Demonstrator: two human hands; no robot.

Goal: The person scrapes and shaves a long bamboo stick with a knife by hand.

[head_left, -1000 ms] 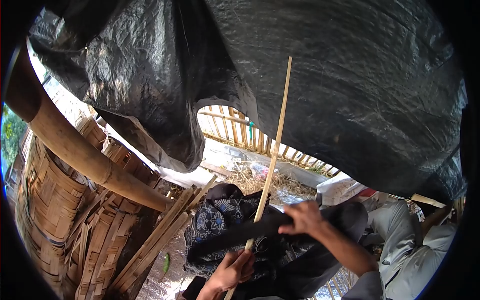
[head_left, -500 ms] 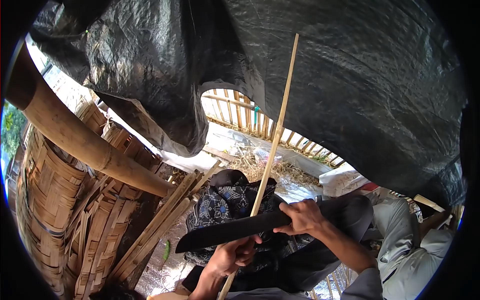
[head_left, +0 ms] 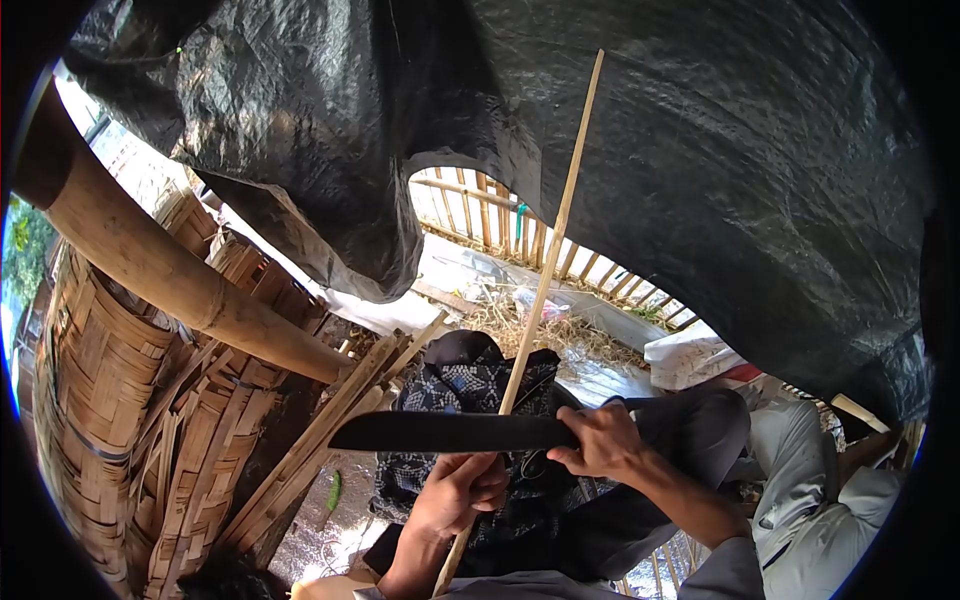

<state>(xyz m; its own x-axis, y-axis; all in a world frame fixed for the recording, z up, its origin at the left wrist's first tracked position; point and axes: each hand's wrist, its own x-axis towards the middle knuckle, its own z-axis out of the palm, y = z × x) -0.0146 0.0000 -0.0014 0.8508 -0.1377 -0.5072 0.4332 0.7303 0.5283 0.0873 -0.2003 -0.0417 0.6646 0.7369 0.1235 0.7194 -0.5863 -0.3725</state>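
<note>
My left hand [head_left: 458, 492] is closed around a long, thin bamboo strip [head_left: 545, 285], which slants up and away from my lap. In my right hand [head_left: 603, 440] is the handle end of a machete with a broad dark blade [head_left: 440, 432]. The blade points left, lies nearly level and crosses over the strip just above my left hand. Whether its edge touches the strip I cannot tell. Under both hands lies a dark patterned cloth [head_left: 450, 390] over my lap.
A thick bamboo pole [head_left: 190, 280] slants across the left, beside woven bamboo panels [head_left: 110, 390] and a bundle of split bamboo [head_left: 310, 440]. Black plastic sheeting [head_left: 720, 190] hangs ahead. At the right is another person's pale trouser leg [head_left: 800, 480]. A bamboo fence [head_left: 480, 210] stands beyond.
The machete has swung from a tilt to nearly level, its tip rising and shifting left. My left hand and the strip have moved slightly; the strip's far end sits a little higher.
</note>
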